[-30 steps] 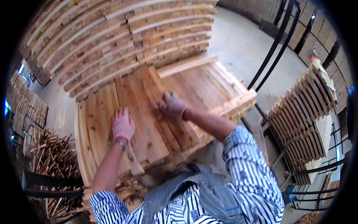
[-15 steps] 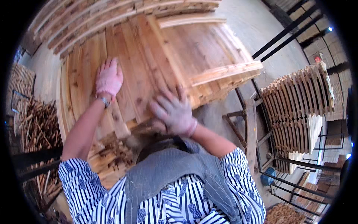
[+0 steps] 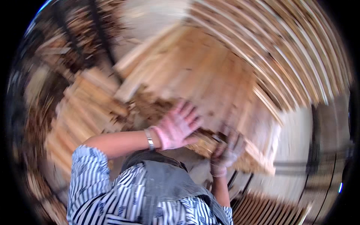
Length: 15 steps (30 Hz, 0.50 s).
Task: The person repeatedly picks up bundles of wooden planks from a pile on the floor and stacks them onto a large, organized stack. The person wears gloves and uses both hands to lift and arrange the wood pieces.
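Note:
A wide pile of wooden boards (image 3: 210, 71) lies in front of me, blurred by motion, its planks side by side. My left hand (image 3: 179, 125), in a pink-tinged knit glove, is at the near edge of the boards with its fingers spread. Whether its palm touches the wood I cannot tell. My right hand (image 3: 229, 150), also gloved, is beside the near right edge of the pile. Its fingers look stretched out toward the wood, though smeared, and nothing shows clearly in its grasp.
A large stack of slatted boards (image 3: 273, 48) rises at the far right. On the left stands a lower stack of planks (image 3: 82, 116), with loose scrap wood (image 3: 56, 50) beyond it. Another slatted stack (image 3: 266, 210) is at the lower right. Dark metal bars (image 3: 99, 33) stand at the upper left.
The view has swung left, so the boards appear turned and shifted right. My left hand has come off the middle of the boards to their near edge. My right hand remains near the edge.

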Each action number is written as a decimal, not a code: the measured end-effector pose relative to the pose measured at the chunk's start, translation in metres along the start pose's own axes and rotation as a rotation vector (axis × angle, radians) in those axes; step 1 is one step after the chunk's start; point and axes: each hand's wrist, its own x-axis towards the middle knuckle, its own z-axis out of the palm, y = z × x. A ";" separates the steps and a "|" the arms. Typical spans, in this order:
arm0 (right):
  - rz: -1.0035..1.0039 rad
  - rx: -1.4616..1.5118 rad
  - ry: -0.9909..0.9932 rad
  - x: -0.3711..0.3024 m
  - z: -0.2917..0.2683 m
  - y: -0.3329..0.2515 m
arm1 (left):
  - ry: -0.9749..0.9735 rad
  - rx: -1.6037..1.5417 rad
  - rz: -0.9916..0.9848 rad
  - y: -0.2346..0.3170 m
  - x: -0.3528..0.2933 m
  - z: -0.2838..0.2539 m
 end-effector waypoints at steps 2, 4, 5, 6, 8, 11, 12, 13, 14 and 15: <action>-0.135 -0.129 0.089 0.007 0.013 0.006 | 0.249 -0.027 -0.003 -0.002 -0.003 0.019; -0.212 -0.284 -0.007 0.019 0.035 0.019 | 0.480 0.042 0.008 -0.016 0.001 0.038; -0.161 -0.158 -0.074 0.027 0.032 0.013 | 0.540 0.073 -0.012 -0.020 0.001 0.047; -0.208 -0.101 -0.025 0.026 0.040 0.013 | 0.579 0.068 -0.020 -0.026 0.004 0.061; -0.268 -0.093 0.010 0.022 0.048 0.025 | 0.574 -0.044 -0.049 -0.028 0.009 0.074; -0.271 -0.151 -0.008 0.014 0.053 0.037 | 0.517 -0.009 -0.166 -0.008 0.009 0.071; -0.285 -0.148 -0.010 0.014 0.053 0.040 | 0.430 -0.035 -0.272 0.006 0.005 0.061; -0.302 -0.146 -0.014 0.019 0.052 0.045 | 0.342 -0.068 -0.382 0.023 0.004 0.050; -0.296 -0.168 0.001 0.017 0.055 0.052 | 0.411 -0.231 -0.430 0.043 0.003 0.069; -0.312 -0.161 -0.008 0.016 0.053 0.056 | 0.307 -0.315 -0.405 0.065 -0.018 0.045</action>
